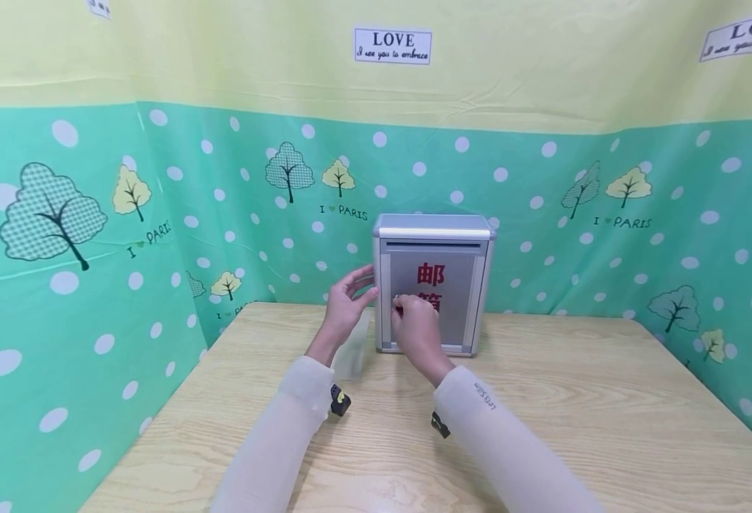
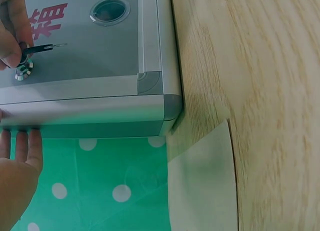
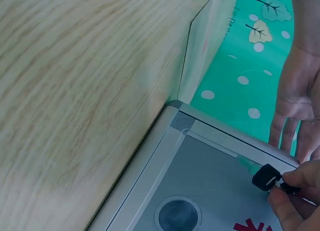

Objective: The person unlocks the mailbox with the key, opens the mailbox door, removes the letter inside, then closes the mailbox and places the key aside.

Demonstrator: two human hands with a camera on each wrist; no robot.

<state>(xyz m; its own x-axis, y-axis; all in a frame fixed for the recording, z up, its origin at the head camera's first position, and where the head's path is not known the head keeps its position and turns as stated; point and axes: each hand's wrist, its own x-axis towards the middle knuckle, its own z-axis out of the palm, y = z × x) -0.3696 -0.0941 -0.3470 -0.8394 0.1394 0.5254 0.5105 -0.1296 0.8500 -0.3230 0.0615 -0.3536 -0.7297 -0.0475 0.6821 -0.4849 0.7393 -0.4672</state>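
A silver-grey mailbox [image 1: 456, 320] with red characters and a slot near its top stands upright at the back of the table. My left hand [image 1: 345, 306] touches its left side, fingers mostly straight, as the left wrist view also shows. In front of the door, my right hand [image 1: 417, 328] pinches a black-headed key [image 3: 267, 177] between thumb and fingers. A round metal lock [image 2: 24, 70] sits right under that grip, near the door's left edge. Another slim key part [image 2: 42, 48] sticks out beside the fingers. Whether the key tip is inside the lock is hidden.
A pale flat sheet [image 1: 350, 360] lies on the wooden table [image 1: 562, 399] by the mailbox's left side. The door has a round window [image 2: 110, 11] low down. Behind hangs a green and yellow curtain [image 1: 530, 178] with dots and trees.
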